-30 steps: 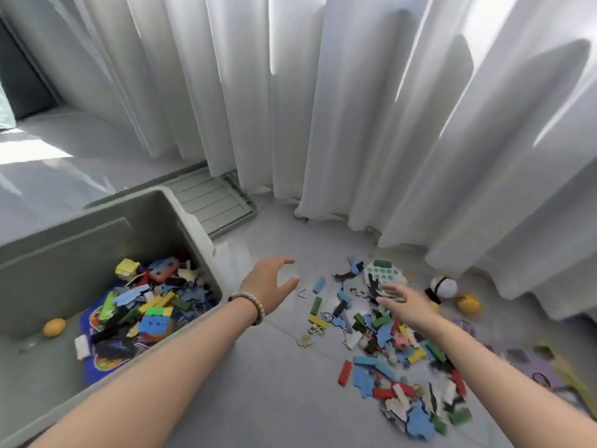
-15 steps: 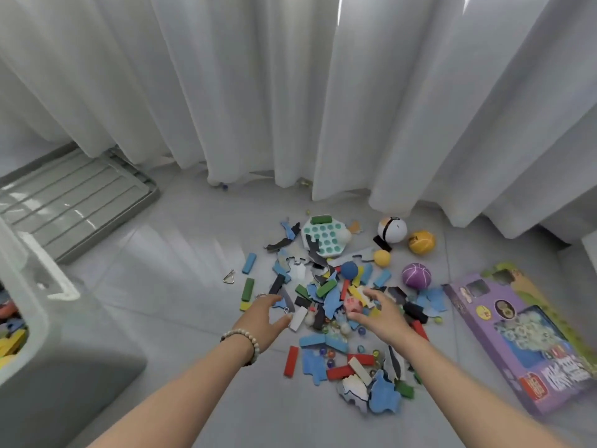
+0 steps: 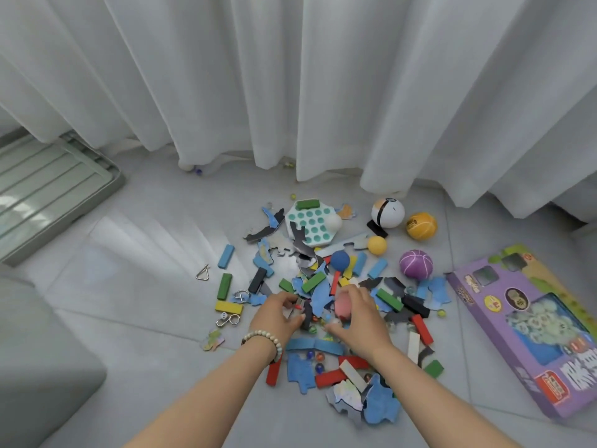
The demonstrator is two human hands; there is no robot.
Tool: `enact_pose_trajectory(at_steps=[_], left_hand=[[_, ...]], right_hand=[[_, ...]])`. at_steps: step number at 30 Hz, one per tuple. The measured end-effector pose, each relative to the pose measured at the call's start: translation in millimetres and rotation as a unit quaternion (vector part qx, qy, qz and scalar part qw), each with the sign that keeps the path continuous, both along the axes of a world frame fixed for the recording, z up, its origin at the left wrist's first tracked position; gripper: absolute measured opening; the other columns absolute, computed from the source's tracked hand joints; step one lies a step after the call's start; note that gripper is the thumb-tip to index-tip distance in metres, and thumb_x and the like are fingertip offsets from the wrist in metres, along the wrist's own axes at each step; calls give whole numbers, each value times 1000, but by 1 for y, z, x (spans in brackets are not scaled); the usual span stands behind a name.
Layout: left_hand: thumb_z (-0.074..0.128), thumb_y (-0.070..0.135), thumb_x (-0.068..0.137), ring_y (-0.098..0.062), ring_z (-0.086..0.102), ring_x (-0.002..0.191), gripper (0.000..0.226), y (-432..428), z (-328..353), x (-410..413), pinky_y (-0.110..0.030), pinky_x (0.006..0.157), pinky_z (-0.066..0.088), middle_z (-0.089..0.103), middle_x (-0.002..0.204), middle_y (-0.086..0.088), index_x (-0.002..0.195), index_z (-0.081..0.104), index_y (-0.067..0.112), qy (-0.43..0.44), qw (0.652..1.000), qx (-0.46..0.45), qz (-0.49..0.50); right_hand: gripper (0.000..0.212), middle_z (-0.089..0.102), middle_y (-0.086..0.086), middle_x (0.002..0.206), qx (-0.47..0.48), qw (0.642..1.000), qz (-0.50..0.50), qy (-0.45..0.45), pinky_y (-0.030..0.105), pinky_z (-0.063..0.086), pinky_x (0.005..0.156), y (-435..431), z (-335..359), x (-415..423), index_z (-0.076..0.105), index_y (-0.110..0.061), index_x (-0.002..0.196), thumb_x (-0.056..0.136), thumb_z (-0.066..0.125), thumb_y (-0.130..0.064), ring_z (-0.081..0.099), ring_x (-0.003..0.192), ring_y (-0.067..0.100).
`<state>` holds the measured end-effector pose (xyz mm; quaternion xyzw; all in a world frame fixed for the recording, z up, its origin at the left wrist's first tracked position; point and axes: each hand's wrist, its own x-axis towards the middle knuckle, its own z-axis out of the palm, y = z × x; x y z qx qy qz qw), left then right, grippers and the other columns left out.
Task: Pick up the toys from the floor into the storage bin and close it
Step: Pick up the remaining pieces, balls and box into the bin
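Both hands have come down from above the heap of coloured blocks, blue puzzle pieces and balls [image 3: 313,282] into its middle. The left hand [image 3: 277,313] curls its fingers round a dark block [image 3: 306,315]. The right hand [image 3: 358,318] cups a pink piece [image 3: 342,307]; I cannot tell if it grips. Most of the job remains, I judge: the heap lies on the grey tiled floor [image 3: 145,286], with the purple cardboard toy box [image 3: 517,318] at the right. The grey-green ribbed lid [image 3: 48,192] lies far left, off the grey storage bin [image 3: 38,367], whose corner shows near left.

White curtains [image 3: 290,76] hang along the far edge of the grey tiled floor [image 3: 145,318]; a pale glare, probably sunlight, streaks the tiles.
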<state>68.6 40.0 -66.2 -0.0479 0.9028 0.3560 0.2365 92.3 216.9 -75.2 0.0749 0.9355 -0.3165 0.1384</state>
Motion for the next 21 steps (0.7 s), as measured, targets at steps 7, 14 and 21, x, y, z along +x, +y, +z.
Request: enact_pose_trajectory(at_steps=[7,14,21], left_hand=[[70,27,80,-9,49,71,19,3,-9,-7,-23,69,43,57,87,6,94,58,20,16,1000,-9,26],[61,19,89,-7,53,71,18,12,-3,-8,-7,61,45,53,81,4,100,50,12,6,981,153,122],[36,37,100,-27,62,86,38,24,20,-16,-32,64,59,58,101,-17,99,53,3,-310,735,486,357]], right_hand=[[34,37,-7,102,13,999,35,-27,24,35,66,5,0,-2,44,-34,98,76,69,-41,44,93,13],[12,47,-4,90,-147,984,-95,-43,23,44,69,4,5,-5,54,-26,91,84,62,-32,51,81,13],[25,50,-7,84,-340,938,-45,-57,7,41,63,-9,46,-22,58,-11,98,86,65,-31,47,71,-1]])
